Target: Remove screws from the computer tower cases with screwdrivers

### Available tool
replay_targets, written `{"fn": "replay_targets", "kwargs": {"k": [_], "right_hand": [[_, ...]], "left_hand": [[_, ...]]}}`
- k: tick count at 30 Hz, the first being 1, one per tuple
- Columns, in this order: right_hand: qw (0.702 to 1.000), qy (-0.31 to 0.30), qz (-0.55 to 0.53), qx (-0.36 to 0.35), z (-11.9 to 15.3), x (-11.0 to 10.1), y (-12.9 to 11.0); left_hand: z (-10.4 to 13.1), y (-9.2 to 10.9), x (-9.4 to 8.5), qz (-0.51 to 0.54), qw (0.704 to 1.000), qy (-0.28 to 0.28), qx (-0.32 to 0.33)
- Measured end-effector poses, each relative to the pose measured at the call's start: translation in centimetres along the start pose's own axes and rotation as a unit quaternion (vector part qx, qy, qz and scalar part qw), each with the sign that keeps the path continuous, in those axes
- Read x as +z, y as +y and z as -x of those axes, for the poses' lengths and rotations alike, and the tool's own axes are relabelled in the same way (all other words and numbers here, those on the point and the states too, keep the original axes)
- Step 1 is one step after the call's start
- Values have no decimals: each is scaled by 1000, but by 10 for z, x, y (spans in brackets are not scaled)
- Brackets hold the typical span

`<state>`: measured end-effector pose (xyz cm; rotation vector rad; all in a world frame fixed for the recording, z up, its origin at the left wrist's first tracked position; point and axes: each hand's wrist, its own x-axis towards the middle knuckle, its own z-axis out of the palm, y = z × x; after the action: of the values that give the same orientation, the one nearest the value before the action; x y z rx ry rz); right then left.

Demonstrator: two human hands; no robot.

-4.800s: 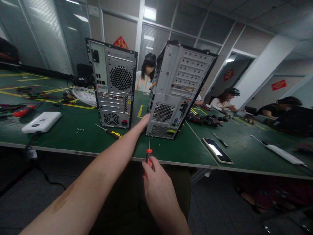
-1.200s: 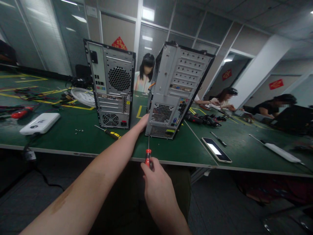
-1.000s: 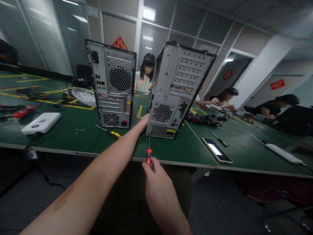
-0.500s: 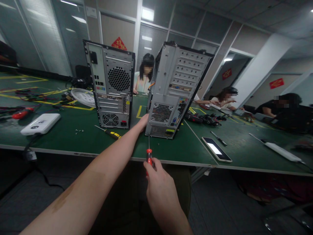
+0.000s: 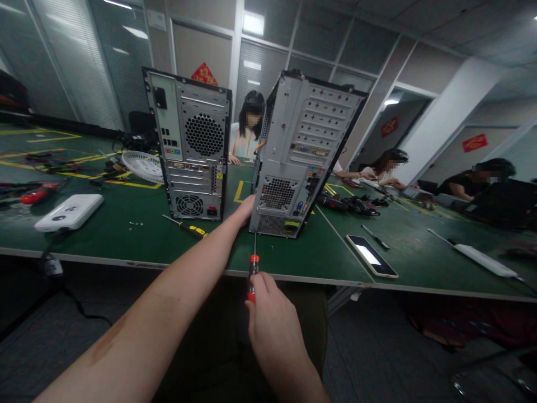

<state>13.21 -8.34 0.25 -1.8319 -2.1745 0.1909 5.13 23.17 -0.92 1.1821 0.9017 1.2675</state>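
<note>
A grey computer case point(image 5: 312, 120) stands upright on the green table point(image 5: 331, 252), its rear panel facing me. My right hand point(image 5: 271, 305) is closed around the handle of a red and black screwdriver point(image 5: 254, 266). The screwdriver's thin shaft points up to the bottom left corner of that case. At the case's lower left side is my left hand point(image 5: 249, 206); its fingers are hidden behind the case. Left of it stands a second computer case point(image 5: 195, 140), with a yellow and black screwdriver point(image 5: 193, 228) lying in front. Small screws point(image 5: 136, 224) lie on the table.
On the left are a white power bank point(image 5: 70, 212), a white basket point(image 5: 142, 166), cables and a red-handled tool point(image 5: 38, 193). A phone point(image 5: 371, 256), a pen-like tool point(image 5: 375, 237) and a white handled tool point(image 5: 484, 260) lie right. Several people sit across the table.
My right hand has shifted slightly down along the screwdriver handle, showing more of it, and the handle has tilted a little left. The left arm looks the same.
</note>
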Motion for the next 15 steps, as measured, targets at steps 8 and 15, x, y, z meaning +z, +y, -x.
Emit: {"fn": "replay_targets", "kwargs": {"k": [8, 15], "right_hand": [[997, 10, 45, -64, 1, 5, 2], [998, -5, 36, -57, 2, 1, 2]], "left_hand": [[2, 2, 0, 4, 1000, -6, -5], [0, 1, 0, -10, 1000, -5, -4]]}}
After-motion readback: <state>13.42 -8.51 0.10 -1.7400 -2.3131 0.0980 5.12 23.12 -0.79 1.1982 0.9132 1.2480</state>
